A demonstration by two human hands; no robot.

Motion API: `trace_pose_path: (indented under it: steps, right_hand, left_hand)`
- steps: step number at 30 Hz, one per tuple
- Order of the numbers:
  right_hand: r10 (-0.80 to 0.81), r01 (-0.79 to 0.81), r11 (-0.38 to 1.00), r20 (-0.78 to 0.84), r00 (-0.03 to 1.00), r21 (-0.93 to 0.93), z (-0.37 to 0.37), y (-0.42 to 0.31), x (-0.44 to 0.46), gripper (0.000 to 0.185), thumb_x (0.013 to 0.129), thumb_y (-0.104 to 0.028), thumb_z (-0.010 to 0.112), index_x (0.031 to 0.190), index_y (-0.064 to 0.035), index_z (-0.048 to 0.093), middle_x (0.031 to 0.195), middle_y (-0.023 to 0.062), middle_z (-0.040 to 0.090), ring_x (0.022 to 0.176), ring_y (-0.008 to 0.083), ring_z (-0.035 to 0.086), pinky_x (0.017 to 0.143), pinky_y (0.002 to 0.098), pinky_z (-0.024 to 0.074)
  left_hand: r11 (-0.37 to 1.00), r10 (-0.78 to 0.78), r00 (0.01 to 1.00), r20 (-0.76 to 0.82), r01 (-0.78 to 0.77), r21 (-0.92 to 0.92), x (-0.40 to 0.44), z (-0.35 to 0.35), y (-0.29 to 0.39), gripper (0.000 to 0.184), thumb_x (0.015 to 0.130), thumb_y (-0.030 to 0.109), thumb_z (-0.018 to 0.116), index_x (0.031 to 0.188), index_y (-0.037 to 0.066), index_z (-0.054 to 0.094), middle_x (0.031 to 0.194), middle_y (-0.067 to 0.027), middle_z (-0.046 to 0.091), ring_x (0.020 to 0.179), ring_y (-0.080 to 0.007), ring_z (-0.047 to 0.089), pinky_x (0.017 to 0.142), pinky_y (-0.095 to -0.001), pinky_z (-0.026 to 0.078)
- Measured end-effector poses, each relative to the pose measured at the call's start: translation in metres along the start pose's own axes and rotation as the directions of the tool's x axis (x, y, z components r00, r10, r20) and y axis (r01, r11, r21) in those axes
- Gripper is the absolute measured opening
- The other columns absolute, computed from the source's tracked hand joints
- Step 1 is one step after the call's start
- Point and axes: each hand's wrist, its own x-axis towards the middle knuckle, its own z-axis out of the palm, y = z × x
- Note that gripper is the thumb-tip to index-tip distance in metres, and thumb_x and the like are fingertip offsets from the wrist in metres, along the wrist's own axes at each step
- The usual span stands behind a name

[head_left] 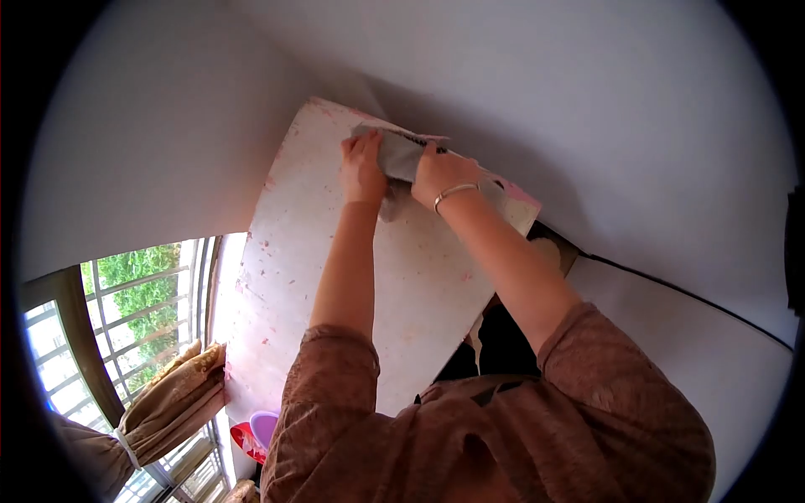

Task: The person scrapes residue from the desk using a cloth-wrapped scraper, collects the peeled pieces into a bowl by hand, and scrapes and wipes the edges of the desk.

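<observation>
A grey cloth-like piece (398, 157) with a dark, uneven strip along its far edge lies near the far edge of a worn white tabletop (335, 251). My left hand (363, 168) grips its left end, fingers pressed on top. At the other end, my right hand (440, 172), with a silver bracelet at the wrist, closes round it with the thumb on the upper face. A loose grey fold hangs beside my left wrist. Parts of the piece are hidden under my fingers.
Pale walls (537, 67) meet behind the tabletop. On the left are a barred window (138, 310) and a tied brown curtain (172, 407). A purple basin (264, 427) and a red item (245, 440) stand at lower left. A black cable (688, 298) runs along the right wall.
</observation>
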Motion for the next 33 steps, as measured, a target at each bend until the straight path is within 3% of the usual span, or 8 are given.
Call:
trace_pose_path:
  steps: [2, 5, 8, 10, 21, 24, 26, 33]
  right_hand:
    - [-0.047, 0.036, 0.993, -0.097, 0.994, -0.109, 0.006, 0.000, -0.015, 0.054, 0.074, -0.014, 0.050, 0.118, 0.0122, 0.035, 0.093, 0.0242, 0.060, 0.095, 0.0348, 0.057, 0.082, 0.0430, 0.0443]
    - [0.058, -0.067, 0.994, 0.104, 0.993, 0.092, 0.008, 0.005, -0.022, 0.049, 0.071, -0.015, 0.048, 0.115, 0.0062, 0.041, 0.093, 0.0235, 0.060, 0.088, 0.0332, 0.060, 0.080, 0.0423, 0.0463]
    - [-0.052, 0.043, 0.996, -0.112, 0.992, -0.081, 0.010, 0.004, 0.002, 0.048, 0.072, -0.014, 0.048, 0.115, 0.0066, 0.041, 0.094, 0.0234, 0.060, 0.090, 0.0328, 0.060, 0.079, 0.0430, 0.0463]
    - [-0.031, 0.028, 0.997, 0.044, 0.999, 0.069, -0.011, -0.005, 0.013, 0.049, 0.074, -0.014, 0.049, 0.116, 0.0100, 0.040, 0.095, 0.0223, 0.060, 0.091, 0.0316, 0.060, 0.077, 0.0417, 0.0473]
    - [0.062, -0.066, 0.997, 0.103, 0.993, 0.038, 0.021, 0.046, -0.114, 0.062, 0.070, -0.016, 0.054, 0.126, 0.0012, 0.033, 0.078, 0.0172, 0.063, 0.070, 0.0302, 0.063, 0.063, 0.0410, 0.0497]
    - [0.116, -0.116, 0.993, 0.025, 0.993, -0.014, 0.029, 0.060, -0.126, 0.060, 0.068, -0.019, 0.057, 0.123, -0.0009, 0.039, 0.076, 0.0152, 0.064, 0.068, 0.0291, 0.063, 0.059, 0.0389, 0.0496]
    - [0.029, -0.031, 0.999, -0.217, 0.976, -0.007, 0.035, 0.068, -0.139, 0.063, 0.060, -0.022, 0.063, 0.118, -0.0045, 0.046, 0.070, 0.0116, 0.062, 0.062, 0.0275, 0.061, 0.052, 0.0367, 0.0484]
    - [-0.217, 0.253, 0.966, -0.386, 0.897, 0.045, 0.020, 0.055, -0.200, 0.066, 0.055, -0.019, 0.066, 0.116, -0.0019, 0.048, 0.060, 0.0082, 0.056, 0.051, 0.0257, 0.056, 0.046, 0.0366, 0.0430]
  left_hand:
    - [1.000, 0.009, 1.000, -0.005, -0.009, 0.015, -0.018, -0.008, 0.009, 0.037, 0.067, -0.002, 0.050, 0.101, 0.007, 0.059, 0.107, -0.0063, 0.058, 0.100, -0.0289, 0.047, 0.085, -0.0350, 0.042]
    - [0.998, -0.044, 0.999, 0.018, 0.043, 0.037, -0.034, -0.011, 0.021, 0.038, 0.067, -0.003, 0.049, 0.103, 0.008, 0.057, 0.110, -0.0059, 0.057, 0.102, -0.0287, 0.046, 0.084, -0.0355, 0.042]
    - [0.990, -0.063, 0.996, 0.067, 0.054, 0.128, -0.010, -0.011, 0.010, 0.041, 0.068, -0.003, 0.049, 0.107, 0.008, 0.054, 0.113, -0.0052, 0.055, 0.104, -0.0290, 0.045, 0.084, -0.0361, 0.042]
    - [0.988, -0.081, 0.992, 0.093, 0.068, 0.136, -0.006, -0.014, 0.003, 0.043, 0.069, -0.003, 0.049, 0.110, 0.007, 0.051, 0.115, -0.0064, 0.053, 0.105, -0.0307, 0.043, 0.083, -0.0375, 0.042]
    - [0.994, -0.024, 0.955, 0.295, -0.007, 0.105, -0.092, -0.038, 0.096, 0.045, 0.073, -0.002, 0.046, 0.117, 0.003, 0.047, 0.120, -0.0095, 0.049, 0.109, -0.0334, 0.044, 0.079, -0.0351, 0.048]
    - [0.997, 0.035, 0.974, 0.224, -0.050, 0.061, -0.096, -0.032, 0.109, 0.045, 0.072, -0.002, 0.047, 0.117, 0.002, 0.047, 0.120, -0.0095, 0.049, 0.109, -0.0337, 0.044, 0.078, -0.0349, 0.048]
    - [0.998, 0.034, 0.963, 0.268, -0.048, 0.046, -0.097, -0.037, 0.121, 0.045, 0.072, -0.002, 0.047, 0.117, 0.001, 0.047, 0.119, -0.0111, 0.049, 0.109, -0.0338, 0.044, 0.080, -0.0356, 0.047]
    - [0.992, 0.038, 0.963, 0.266, -0.067, 0.104, -0.121, -0.131, 0.159, 0.040, 0.073, -0.003, 0.046, 0.112, -0.006, 0.049, 0.120, -0.0197, 0.047, 0.111, -0.0347, 0.043, 0.096, -0.0386, 0.033]
